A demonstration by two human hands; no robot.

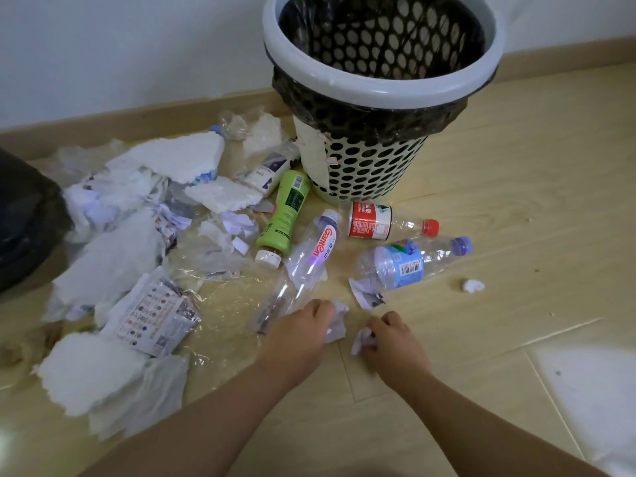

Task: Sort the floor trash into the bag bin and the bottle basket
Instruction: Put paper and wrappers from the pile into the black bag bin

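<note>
Though apart: 2 hands (pixel 298 335) (pixel 395 339), wad (pixel 339 321) (pixel 362 341) ea.

We read this as a home, a room corner at floor level. A pale wood-look plank floor (pixel 516 187) meets a low wooden skirting board (pixel 103 123) under a plain white painted wall (pixel 120 46). A cream perforated plastic waste basket (pixel 375 166) with a white rim and black liner stands near the wall, the small domestic kind. The litter beside it is household stuff: clear plastic water bottles (pixel 395 265), a green plastic drink bottle (pixel 287 210), torn white foam chunks (pixel 172 156), crumpled white paper scraps (pixel 237 223) and clear film wrap (pixel 223 304). Which room of the home, we cannot tell.
</note>
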